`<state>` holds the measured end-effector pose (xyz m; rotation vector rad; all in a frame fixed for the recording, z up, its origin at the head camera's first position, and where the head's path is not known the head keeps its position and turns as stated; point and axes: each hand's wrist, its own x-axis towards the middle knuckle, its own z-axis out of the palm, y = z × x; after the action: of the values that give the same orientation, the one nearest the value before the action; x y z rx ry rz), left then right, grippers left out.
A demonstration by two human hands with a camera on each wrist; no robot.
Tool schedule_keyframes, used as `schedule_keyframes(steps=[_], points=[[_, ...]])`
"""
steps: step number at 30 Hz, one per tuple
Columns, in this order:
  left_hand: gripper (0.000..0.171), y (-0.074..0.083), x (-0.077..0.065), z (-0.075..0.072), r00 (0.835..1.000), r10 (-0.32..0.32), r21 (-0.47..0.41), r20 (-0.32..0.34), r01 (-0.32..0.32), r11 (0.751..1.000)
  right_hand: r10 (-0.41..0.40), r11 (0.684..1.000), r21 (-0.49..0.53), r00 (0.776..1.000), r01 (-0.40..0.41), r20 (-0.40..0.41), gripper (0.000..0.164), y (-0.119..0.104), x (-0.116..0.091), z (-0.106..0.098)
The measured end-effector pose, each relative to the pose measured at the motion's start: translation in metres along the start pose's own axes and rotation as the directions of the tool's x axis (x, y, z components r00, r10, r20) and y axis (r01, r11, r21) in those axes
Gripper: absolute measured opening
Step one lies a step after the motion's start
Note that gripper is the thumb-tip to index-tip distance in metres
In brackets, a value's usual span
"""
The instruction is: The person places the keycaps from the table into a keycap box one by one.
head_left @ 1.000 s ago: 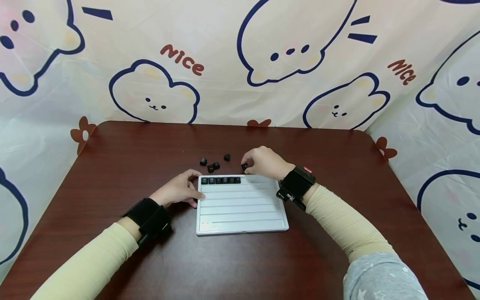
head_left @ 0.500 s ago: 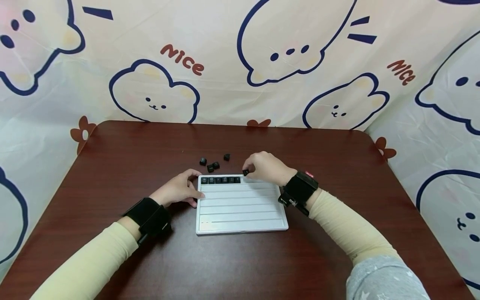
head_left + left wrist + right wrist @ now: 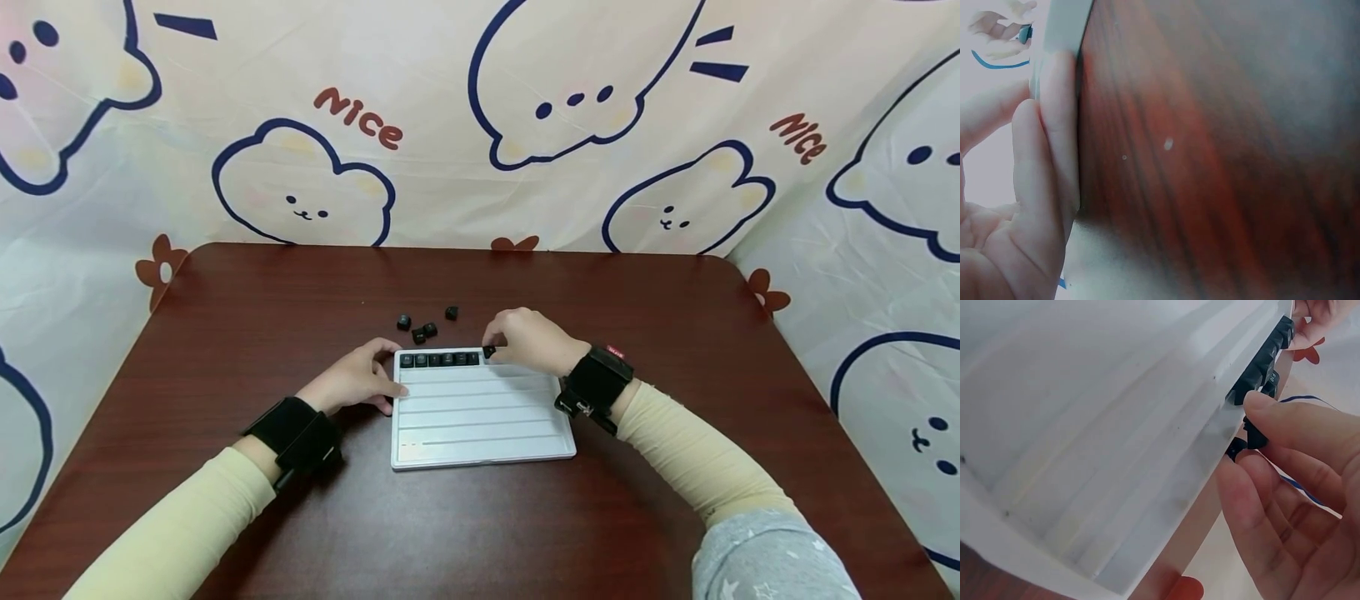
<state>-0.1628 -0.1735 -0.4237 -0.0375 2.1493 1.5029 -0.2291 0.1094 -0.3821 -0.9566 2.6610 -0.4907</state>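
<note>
A white ridged tray lies on the table, with a row of several black keycaps along the left part of its far edge. My left hand holds the tray's left side, thumb on top; in the left wrist view its fingers lie along the side. At the tray's far edge, just right of the row, my right hand pinches a black keycap between thumb and fingers. The right wrist view shows this keycap tilted, close to the end of the row.
Several loose black keycaps lie on the brown table beyond the tray, one keycap a little apart to the right. A printed white curtain hangs behind and beside the table.
My right hand has brought the pinched keycap from beyond the tray back towards me, to its far edge beside the row. The left hand keeps its hold on the tray.
</note>
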Motion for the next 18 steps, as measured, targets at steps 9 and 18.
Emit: schedule_keyframes(steps=[9, 18], points=[[0.067, -0.0012, -0.0004, -0.0004, 1.000, 0.005, -0.006, 0.000, -0.005, 1.000, -0.010, 1.000, 0.006, 1.000, 0.010, 0.020, 0.019, -0.0007, 0.0000, 0.0023], [0.067, -0.0021, 0.0005, -0.0010, 1.000, 0.006, -0.010, 0.000, -0.006, 1.000, 0.026, 1.000, -0.001, 0.999, -0.026, 0.027, 0.019, -0.0048, 0.0021, 0.0058]])
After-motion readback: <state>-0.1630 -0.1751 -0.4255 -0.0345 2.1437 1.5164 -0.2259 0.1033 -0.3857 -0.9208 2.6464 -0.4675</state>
